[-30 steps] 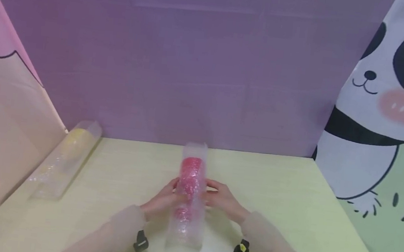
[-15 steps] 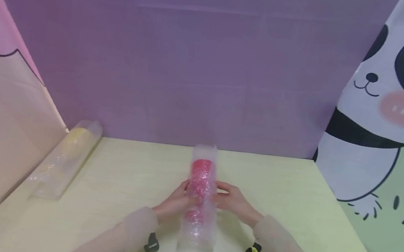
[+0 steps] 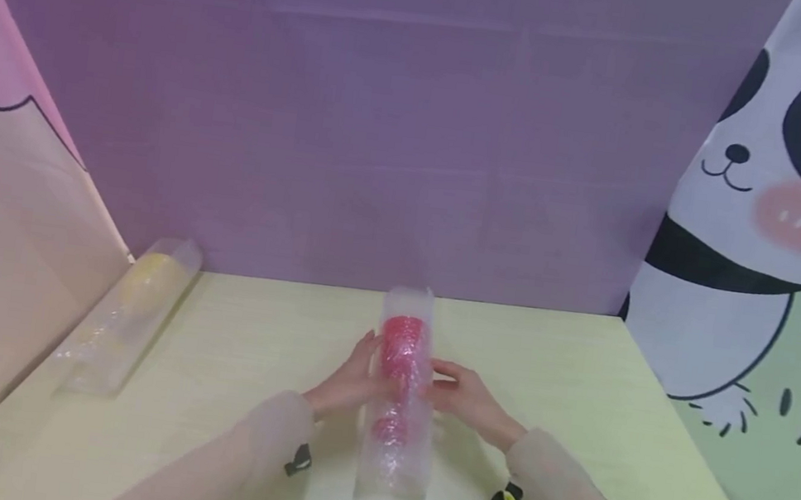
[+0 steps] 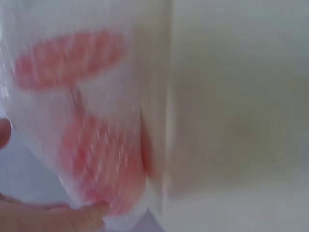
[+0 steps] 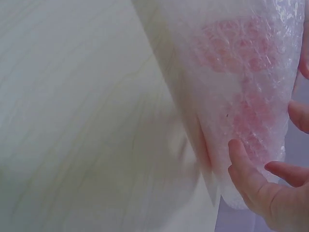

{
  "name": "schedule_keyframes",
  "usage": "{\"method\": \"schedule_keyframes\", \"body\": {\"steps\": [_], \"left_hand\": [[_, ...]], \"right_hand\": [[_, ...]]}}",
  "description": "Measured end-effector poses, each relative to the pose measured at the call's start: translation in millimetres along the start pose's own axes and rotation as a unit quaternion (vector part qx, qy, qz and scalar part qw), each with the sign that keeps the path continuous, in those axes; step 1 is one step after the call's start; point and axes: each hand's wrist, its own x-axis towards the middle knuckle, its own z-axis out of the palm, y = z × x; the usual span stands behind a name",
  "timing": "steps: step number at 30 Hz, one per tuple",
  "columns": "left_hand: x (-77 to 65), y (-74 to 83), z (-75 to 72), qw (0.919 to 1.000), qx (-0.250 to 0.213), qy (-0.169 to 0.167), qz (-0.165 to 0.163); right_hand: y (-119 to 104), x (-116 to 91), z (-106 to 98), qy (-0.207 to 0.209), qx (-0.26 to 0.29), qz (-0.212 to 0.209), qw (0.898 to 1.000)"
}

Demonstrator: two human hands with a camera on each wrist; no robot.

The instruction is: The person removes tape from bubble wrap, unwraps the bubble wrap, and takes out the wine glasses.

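Observation:
A bubble-wrap bundle [image 3: 403,350] stands lengthwise at the table's middle, with a red thing showing blurred through the layers. In the left wrist view this red thing [image 4: 104,164] has a flat round end, a thin stem and a wider body, much like a goblet. My left hand [image 3: 347,381] holds the bundle's left side, its thumb laid across the wrap. From the right, my right hand [image 3: 475,401] grips the other side with bent fingers [image 5: 251,179] against the wrap. The far sides of both hands are hidden behind the bundle.
Another bubble-wrap bundle [image 3: 130,317], with something yellow inside, lies at the table's left edge by the side wall. A purple backdrop [image 3: 430,129] closes off the back of the pale table [image 3: 551,369]. On the right hangs a panda-printed sheet [image 3: 771,346].
Both hands and the bundle have shifted a little to the right. My left fingers have since slid farther up along the bundle's left side. The yellow bundle stays put.

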Motion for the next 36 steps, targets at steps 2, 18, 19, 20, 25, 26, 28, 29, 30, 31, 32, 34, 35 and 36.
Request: {"method": "schedule_keyframes", "body": {"steps": [2,18,19,20,25,26,28,29,30,31,32,34,35,36], "left_hand": [[9.0,3.5,-5.2,0.9965,0.055,-0.009,0.062],[39.6,2.4,-12.2,0.9699,0.226,-0.058,0.071],[39.5,2.0,-11.4,0.9700,0.224,-0.057,0.075],[39.7,1.6,-10.7,0.9691,0.226,-0.057,0.081],[40.5,2.6,-9.1,0.9656,0.233,-0.057,0.101],[40.6,3.1,-9.0,0.9650,0.234,-0.057,0.104],[40.9,4.1,-8.8,0.9646,0.234,-0.057,0.108],[41.2,4.5,-8.6,0.9637,0.237,-0.057,0.109],[41.5,4.7,-8.2,0.9624,0.241,-0.056,0.111],[41.7,5.2,-7.8,0.9610,0.246,-0.056,0.113],[42.2,5.4,-7.2,0.9601,0.248,-0.054,0.117],[42.8,6.1,-6.1,0.9591,0.251,-0.053,0.120],[42.7,6.6,-5.5,0.9595,0.250,-0.054,0.118],[42.6,6.9,-5.2,0.9602,0.248,-0.055,0.117]], "right_hand": [[-1,1,0,0.015,-0.012,0.012,1.000],[-6,6,5,0.078,-0.092,0.024,0.992],[-7,7,5,0.085,-0.100,0.023,0.991],[-8,8,5,0.092,-0.107,0.020,0.990],[-14,16,8,0.128,-0.135,-0.025,0.982],[-16,19,9,0.135,-0.141,-0.041,0.980],[-20,23,13,0.152,-0.151,-0.067,0.974],[-21,25,14,0.161,-0.157,-0.078,0.971],[-22,27,16,0.169,-0.164,-0.086,0.968],[-23,29,18,0.176,-0.176,-0.095,0.964],[-24,31,19,0.183,-0.189,-0.103,0.959],[-24,35,21,0.195,-0.214,-0.121,0.950],[-23,37,22,0.199,-0.225,-0.129,0.945],[-22,38,22,0.203,-0.237,-0.143,0.939]]}}
